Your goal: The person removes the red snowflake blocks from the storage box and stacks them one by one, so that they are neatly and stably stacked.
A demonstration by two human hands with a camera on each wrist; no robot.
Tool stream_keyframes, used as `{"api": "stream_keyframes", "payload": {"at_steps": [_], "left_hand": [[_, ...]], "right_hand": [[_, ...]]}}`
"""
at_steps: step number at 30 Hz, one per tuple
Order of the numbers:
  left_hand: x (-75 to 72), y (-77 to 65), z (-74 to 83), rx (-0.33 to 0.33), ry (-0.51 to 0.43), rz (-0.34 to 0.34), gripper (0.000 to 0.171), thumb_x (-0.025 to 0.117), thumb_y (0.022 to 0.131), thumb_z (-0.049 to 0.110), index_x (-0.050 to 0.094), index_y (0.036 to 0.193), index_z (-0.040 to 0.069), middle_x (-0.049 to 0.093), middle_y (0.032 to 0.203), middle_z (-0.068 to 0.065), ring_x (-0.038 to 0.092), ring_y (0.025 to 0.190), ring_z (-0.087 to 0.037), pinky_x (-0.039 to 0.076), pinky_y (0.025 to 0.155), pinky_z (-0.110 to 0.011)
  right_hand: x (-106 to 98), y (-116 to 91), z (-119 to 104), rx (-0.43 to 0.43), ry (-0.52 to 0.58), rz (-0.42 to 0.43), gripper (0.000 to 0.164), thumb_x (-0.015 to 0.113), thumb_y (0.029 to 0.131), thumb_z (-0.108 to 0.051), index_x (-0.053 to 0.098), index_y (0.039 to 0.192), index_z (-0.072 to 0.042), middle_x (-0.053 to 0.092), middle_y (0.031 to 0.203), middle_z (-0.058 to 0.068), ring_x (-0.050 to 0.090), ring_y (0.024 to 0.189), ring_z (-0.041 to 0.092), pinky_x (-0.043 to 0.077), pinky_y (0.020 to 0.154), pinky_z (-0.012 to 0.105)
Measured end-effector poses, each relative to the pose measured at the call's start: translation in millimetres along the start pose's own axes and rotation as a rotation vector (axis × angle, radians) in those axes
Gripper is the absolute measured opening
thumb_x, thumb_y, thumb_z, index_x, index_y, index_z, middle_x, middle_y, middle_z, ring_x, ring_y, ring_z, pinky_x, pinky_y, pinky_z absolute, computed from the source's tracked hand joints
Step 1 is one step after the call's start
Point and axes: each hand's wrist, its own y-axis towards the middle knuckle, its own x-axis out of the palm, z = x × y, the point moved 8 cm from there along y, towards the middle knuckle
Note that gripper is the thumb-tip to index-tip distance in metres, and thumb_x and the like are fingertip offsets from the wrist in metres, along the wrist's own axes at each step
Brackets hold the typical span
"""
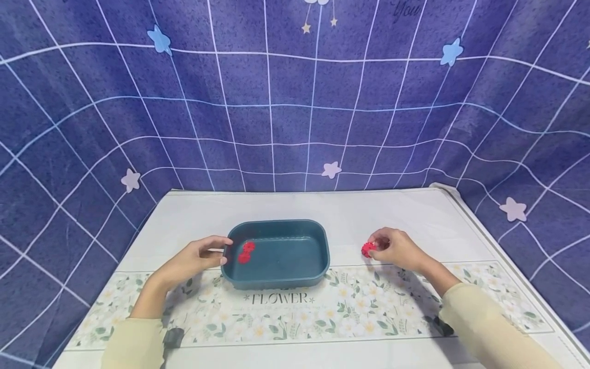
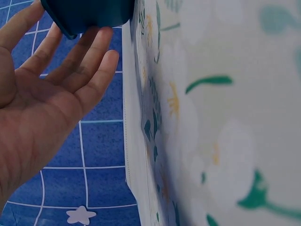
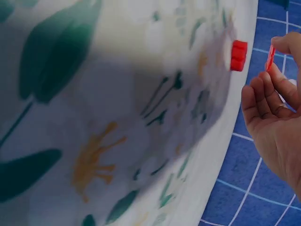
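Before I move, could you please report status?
Left hand at teal tub. Right hand pinching red piece; another red piece on table. No obstacle visible between right hand and tub.

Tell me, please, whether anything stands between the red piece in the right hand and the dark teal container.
Only the raised wall of the container, which the held red piece would probably have to clear; another red piece lies on the tablecloth near the right hand, seemingly no obstacle.

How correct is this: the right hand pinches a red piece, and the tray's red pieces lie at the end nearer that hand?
Wrong end: the head view shows the red pieces in the tray nearer the left hand. The right hand does pinch a red piece.
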Motion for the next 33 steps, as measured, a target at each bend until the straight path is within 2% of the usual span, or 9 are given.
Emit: {"api": "stream_keyframes", "payload": {"at_steps": [5,11,21,33], "left_hand": [[0.5,1.2,-1.0,-0.003,-0.009,-0.007,0.056,0.07,0.1,0.029,0.051,0.148,0.008,0.048,0.155,-0.022,0.051,0.14,-0.046,0.059,0.103,-0.037],[0.1,1.1,-0.8,-0.004,0.0,-0.004,0.056,0.07,0.1,0.03,0.051,0.148,0.009,0.048,0.156,-0.022,0.051,0.14,-0.046,0.058,0.105,-0.04],[-0.6,1.7,-1.4,-0.01,0.001,-0.004,0.056,0.07,0.1,0.03,0.051,0.148,0.008,0.049,0.155,-0.021,0.052,0.14,-0.045,0.058,0.105,-0.042],[-0.4,2.8,-1.4,-0.006,-0.002,-0.001,0.057,0.07,0.1,0.029,0.05,0.148,0.007,0.049,0.155,-0.022,0.053,0.138,-0.045,0.058,0.104,-0.038]], "right_hand": [[4,0,9,0.021,-0.004,-0.011,0.023,0.082,0.083,-0.007,0.071,0.102,0.001,0.07,0.088,0.007,0.061,0.079,0.01,0.053,0.068,0.019],[9,3,17,0.032,-0.015,-0.004,0.023,0.081,0.083,-0.006,0.071,0.102,0.0,0.071,0.088,0.007,0.062,0.079,0.01,0.054,0.07,0.019],[12,5,19,0.039,-0.043,-0.014,0.022,0.079,0.083,-0.005,0.071,0.103,-0.001,0.069,0.087,0.005,0.062,0.079,0.013,0.054,0.069,0.02],[15,6,25,0.059,-0.035,-0.029,0.026,0.08,0.083,-0.006,0.07,0.107,-0.002,0.068,0.088,0.005,0.06,0.079,0.014,0.051,0.069,0.021]]}}
